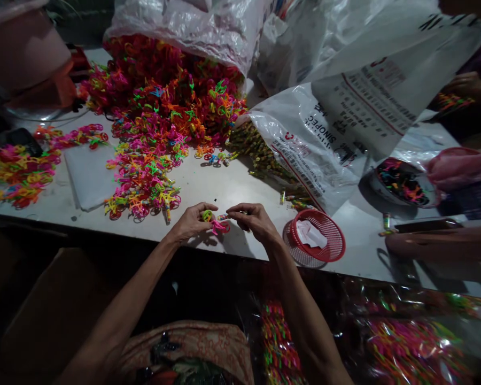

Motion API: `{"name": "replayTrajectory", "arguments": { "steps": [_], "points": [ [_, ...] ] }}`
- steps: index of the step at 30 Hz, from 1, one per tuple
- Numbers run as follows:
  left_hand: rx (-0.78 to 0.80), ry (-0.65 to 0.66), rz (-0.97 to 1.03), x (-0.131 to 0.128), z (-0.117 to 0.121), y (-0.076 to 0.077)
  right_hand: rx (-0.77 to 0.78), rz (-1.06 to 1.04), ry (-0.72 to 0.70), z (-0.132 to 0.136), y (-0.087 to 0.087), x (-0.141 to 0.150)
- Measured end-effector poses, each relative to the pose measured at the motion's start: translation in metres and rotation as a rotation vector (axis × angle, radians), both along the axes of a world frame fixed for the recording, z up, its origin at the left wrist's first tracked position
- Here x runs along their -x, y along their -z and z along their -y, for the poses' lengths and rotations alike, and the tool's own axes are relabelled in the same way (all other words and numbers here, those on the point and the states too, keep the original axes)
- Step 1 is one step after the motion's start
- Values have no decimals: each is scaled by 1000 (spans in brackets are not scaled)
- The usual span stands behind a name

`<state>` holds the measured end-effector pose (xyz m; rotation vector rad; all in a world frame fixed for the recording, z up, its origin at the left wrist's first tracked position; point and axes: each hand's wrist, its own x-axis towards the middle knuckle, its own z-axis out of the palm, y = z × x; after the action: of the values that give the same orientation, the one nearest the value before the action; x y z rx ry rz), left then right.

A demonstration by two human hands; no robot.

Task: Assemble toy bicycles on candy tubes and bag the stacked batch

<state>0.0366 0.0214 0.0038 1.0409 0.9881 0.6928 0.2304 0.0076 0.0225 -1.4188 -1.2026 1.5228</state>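
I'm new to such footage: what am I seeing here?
No machine here: a camera worn on a person's head looks forward and down at their bare hands. The left hand holds pink and yellow-green plastic pieces; the right hand pinches a small patterned tube beside them. On the white table, a heap of colourful plastic pieces lies at the mouth of a plastic bag. To its right, slim tubes lie at the mouth of a white SINOPEC bag, and nearer, a red plastic basket holds something white.

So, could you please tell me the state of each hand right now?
Left hand: closed, holding a pink plastic piece and a green plastic piece.
Right hand: closed, holding a small patterned tube.
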Motion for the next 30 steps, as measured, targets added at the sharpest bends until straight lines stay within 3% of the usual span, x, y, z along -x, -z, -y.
{"name": "replayTrajectory", "arguments": {
  "steps": [11, 19, 25, 30],
  "points": [
    [78, 94, 55, 7, 1, -4, 39, -106, -85, -1, 10, -5],
    [74, 202, 20, 8, 2, -13, 49, -111, -139, -2, 7, -4],
    [137, 210, 14, 10, 2, -6, 45, -142, -151, 2, 9, -3],
    [139, 165, 3, 11, 5, 2, -46, -31, -142, 10, -2, 4]
  ]
}}
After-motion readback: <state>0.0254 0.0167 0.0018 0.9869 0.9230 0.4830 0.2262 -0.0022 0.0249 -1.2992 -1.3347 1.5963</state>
